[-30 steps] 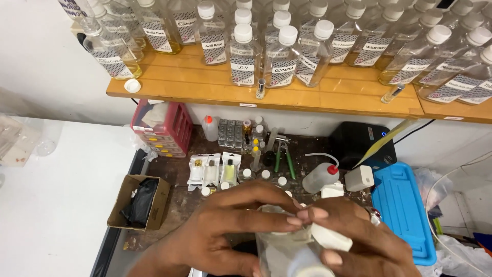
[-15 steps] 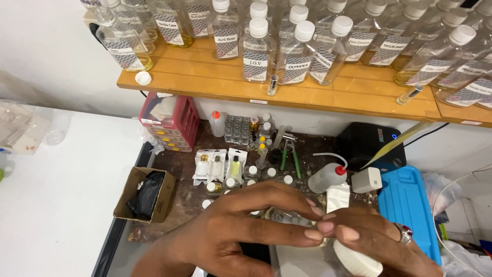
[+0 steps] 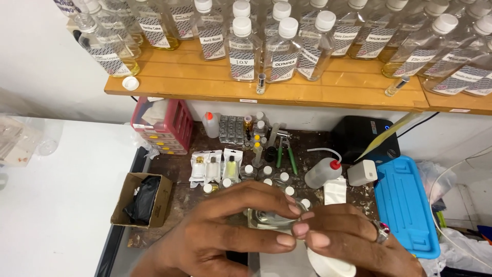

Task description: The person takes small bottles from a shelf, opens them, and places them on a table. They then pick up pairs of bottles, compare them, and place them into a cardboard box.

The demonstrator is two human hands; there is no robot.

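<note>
My left hand [image 3: 225, 231] curls around a small clear glass bottle [image 3: 269, 218] low in the middle of the view, fingers across its top and side. My right hand [image 3: 353, 241], with a ring on one finger, meets it from the right, fingertips touching the bottle's edge. A white round cap or lid [image 3: 330, 266] sits under the right hand's palm; whether the hand grips it I cannot tell. Both hands hover above a stained brown worktop [image 3: 179, 197].
A wooden shelf [image 3: 195, 82] carries several labelled clear bottles with white caps. On the worktop stand small vials, green-handled pliers [image 3: 286, 151], a squeeze bottle with red tip [image 3: 323, 172], a red drawer box [image 3: 159, 128], a cardboard box [image 3: 143, 200] and a blue tray [image 3: 405, 205].
The view has tilted down a little. My hands have drawn closer around the bottle, and the white cap has dropped lower under my right hand.
</note>
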